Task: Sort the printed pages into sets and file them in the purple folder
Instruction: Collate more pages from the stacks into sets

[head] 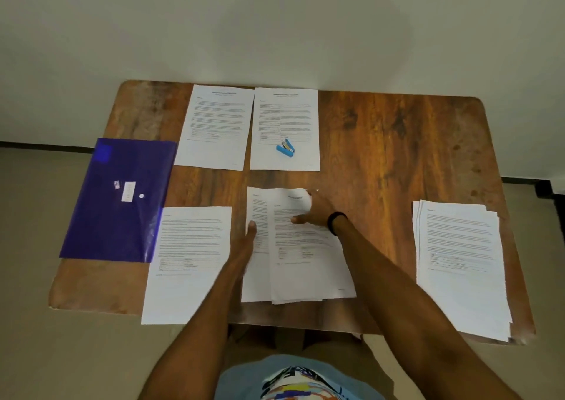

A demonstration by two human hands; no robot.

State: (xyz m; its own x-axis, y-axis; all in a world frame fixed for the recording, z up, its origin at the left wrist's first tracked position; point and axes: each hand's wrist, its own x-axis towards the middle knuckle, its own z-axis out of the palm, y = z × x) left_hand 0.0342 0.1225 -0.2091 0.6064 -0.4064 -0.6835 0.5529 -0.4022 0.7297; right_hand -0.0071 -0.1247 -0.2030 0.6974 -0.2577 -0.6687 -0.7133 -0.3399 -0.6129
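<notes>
Centre stack (305, 265): right hand (318, 213) pinches the curled far corner of its top sheet (301, 199). Left hand (249, 240) presses the stack's left edge with straight fingers.
Laid-out pages (214, 124): beyond and left of the grip; sorting seems partly done.
Purple folder (122, 198): well left of the grip; filing apparently not begun.

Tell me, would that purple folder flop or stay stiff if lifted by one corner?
Probably floppy: the purple folder looks thin and translucent, with a page edge showing through its corner. Likely light, too. Its glossy plastic sheen suggests it could slide easily on the wooden table.
</notes>
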